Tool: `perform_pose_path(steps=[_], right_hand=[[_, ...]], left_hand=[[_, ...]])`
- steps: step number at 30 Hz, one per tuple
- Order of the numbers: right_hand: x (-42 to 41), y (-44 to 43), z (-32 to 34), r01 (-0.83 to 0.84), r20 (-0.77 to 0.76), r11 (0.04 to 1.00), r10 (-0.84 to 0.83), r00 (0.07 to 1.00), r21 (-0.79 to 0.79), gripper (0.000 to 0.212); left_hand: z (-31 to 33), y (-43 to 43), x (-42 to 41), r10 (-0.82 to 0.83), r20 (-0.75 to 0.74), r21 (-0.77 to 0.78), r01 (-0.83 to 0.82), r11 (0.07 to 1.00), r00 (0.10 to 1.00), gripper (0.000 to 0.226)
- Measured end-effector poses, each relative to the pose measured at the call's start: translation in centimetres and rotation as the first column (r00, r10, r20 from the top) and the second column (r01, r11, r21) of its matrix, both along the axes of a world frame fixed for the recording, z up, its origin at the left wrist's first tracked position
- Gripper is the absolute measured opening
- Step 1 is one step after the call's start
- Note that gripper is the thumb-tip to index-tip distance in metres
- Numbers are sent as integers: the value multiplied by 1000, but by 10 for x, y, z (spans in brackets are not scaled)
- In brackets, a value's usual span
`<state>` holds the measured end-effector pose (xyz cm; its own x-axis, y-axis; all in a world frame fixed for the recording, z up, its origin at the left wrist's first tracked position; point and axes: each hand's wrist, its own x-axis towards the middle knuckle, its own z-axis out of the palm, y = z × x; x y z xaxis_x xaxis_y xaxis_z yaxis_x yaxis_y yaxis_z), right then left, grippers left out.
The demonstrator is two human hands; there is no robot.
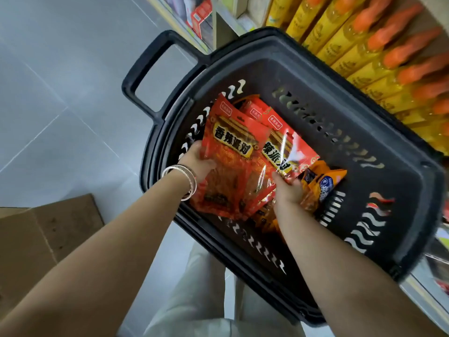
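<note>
A black plastic shopping basket [315, 76] stands on the floor in front of me, its handle [143, 66] at the far left. Inside it, my left hand [198, 159] grips the left edge of a red snack bag [230, 152] with yellow lettering. My right hand [288, 190] holds the lower edge of a second red snack bag [286, 144] that overlaps the first. Several bangles circle my left wrist. More red packets lie beneath, and orange packets [323, 181] sit to the right of my right hand.
Yellow bottles with orange caps [379, 45] fill the shelf on the right, close to the basket's far rim. A brown cardboard box [43, 237] sits on the grey tiled floor [60, 93] at lower left. Another shelf [194, 18] stands beyond the basket's handle.
</note>
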<state>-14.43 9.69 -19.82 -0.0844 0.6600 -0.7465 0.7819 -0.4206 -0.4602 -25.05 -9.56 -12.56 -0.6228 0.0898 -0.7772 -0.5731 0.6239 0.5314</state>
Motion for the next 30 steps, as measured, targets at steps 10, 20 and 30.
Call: perform_pose_path(steps=[10, 20, 30], right_hand=[[70, 30, 134, -78, -249, 997, 82, 965, 29, 10], [197, 96, 250, 115, -469, 841, 176, 866, 528, 32], [395, 215, 384, 403, -609, 563, 239, 756, 722, 14]], left_hand=[[98, 43, 16, -26, -115, 132, 41, 990, 993, 14], [207, 109, 121, -158, -487, 100, 235, 967, 859, 42], [342, 254, 283, -28, -749, 372, 455, 809, 662, 18]])
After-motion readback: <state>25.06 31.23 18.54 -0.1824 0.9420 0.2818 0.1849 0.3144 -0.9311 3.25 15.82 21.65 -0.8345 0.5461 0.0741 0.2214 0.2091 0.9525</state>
